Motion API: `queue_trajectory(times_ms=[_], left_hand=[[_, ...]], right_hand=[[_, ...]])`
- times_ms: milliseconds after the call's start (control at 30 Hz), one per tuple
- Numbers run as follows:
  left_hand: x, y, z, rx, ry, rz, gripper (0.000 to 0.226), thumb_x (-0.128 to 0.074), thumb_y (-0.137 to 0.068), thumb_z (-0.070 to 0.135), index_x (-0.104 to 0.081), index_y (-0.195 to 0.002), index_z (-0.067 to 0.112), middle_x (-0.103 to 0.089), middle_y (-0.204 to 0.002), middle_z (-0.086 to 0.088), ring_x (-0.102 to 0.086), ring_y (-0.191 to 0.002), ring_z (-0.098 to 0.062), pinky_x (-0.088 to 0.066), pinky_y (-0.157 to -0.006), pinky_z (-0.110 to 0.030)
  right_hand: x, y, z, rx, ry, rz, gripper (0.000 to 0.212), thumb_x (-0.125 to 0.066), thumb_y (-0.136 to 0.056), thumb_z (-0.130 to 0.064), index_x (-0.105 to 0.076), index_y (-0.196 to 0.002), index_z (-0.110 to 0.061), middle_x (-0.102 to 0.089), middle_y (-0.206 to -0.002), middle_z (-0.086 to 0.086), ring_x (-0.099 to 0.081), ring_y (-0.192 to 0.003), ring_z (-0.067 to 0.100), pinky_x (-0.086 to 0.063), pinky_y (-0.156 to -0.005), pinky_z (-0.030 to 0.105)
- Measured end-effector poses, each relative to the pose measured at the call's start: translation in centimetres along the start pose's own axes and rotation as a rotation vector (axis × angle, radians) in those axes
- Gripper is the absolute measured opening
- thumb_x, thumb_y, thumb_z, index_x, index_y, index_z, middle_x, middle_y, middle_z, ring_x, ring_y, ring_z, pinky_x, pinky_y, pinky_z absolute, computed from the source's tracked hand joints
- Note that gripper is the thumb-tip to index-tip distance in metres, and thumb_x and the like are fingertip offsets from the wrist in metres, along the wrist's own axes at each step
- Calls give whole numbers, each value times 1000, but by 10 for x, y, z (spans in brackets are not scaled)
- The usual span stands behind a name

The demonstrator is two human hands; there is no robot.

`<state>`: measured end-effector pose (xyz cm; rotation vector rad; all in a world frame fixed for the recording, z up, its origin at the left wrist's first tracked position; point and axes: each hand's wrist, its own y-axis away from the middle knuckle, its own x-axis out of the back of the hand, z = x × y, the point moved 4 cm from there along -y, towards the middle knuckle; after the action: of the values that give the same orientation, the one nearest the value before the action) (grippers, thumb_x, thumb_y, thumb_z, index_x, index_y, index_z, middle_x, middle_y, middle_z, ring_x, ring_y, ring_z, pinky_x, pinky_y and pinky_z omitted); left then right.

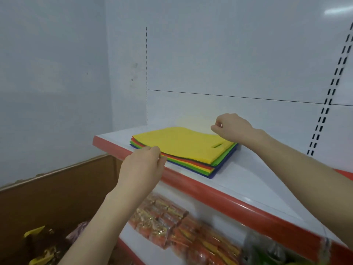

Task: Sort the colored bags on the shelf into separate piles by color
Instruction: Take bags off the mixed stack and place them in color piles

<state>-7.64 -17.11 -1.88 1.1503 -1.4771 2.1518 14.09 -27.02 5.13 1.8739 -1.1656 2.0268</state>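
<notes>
1. I see the stack of bags (191, 159) lying flat on the white shelf (257, 178), towards its left end, between the red front lip (210, 190) and the back panel (229, 64).
2. The yellow bag (181, 142) is on top, with its cut-out handle slot (216, 145) towards the stack's right edge. Red, yellow, green and blue edges fan out below it along the front and right sides.
3. The left hand (143, 167) sits at the stack's front-left corner, just above the red lip. Its fingers are curled in with the tips against the bag edges. I cannot tell whether they actually pinch a bag.
4. The right hand (231, 127) is at the stack's back-right corner, close to the back panel. Its fingers are also curled together, and it covers that corner of the yellow bag. Again I cannot tell if it has hold of anything.
5. All the bags are in this one mixed pile.
6. On the lower shelf, under the red lip, lie blurred orange and gold packets (172, 226).
7. Left of the shelf stands a brown cardboard box (47, 197).
</notes>
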Motion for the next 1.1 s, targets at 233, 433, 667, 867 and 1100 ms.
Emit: queue_trajectory(times_ms=[233,433,667,867,1100], left_hand=[[-45,-63,-41,42,-23,-105,28,-42,-97,33,-58,-101,10,-58,-96,-4,-55,-91,-24,-45,-74,-34],[-73,-114,-76,34,-152,-181,31,-40,-98,33,-56,-111,10,-54,-107,-8,-52,-103,-27,-42,-81,-33],[-103,-146,-111,-55,-336,-312,42,-35,-96,46,-53,-109,11,-50,-112,-7,-47,-109,-27,-39,-83,-30],[-110,-152,-121,-144,-294,-307,44,-36,-94,51,-54,-107,13,-50,-111,-6,-47,-107,-26,-38,-82,-30],[-111,-151,-130,-150,-314,-298,55,-32,-90,63,-57,-99,15,-53,-108,-5,-51,-104,-24,-38,-77,-29]], right_hand=[[-22,-45,41,-200,181,-126,35,-46,-94,-28,-37,-65,-12,-43,-68,2,-45,-64,21,-29,-53,25],[-38,-49,59,-382,261,-210,38,-43,-95,-34,-36,-63,-14,-43,-64,0,-44,-59,17,-29,-51,22],[-62,-40,60,-630,265,-227,47,-42,-94,-51,-38,-65,-15,-46,-66,0,-50,-73,22,-34,-54,25],[-64,-29,54,-748,214,-137,42,-48,-93,-45,-35,-67,-15,-45,-73,2,-48,-77,23,-35,-60,29],[-63,-30,36,-712,405,-15,30,-50,-94,-31,-42,-74,-10,-44,-76,2,-46,-75,23,-31,-57,28]])
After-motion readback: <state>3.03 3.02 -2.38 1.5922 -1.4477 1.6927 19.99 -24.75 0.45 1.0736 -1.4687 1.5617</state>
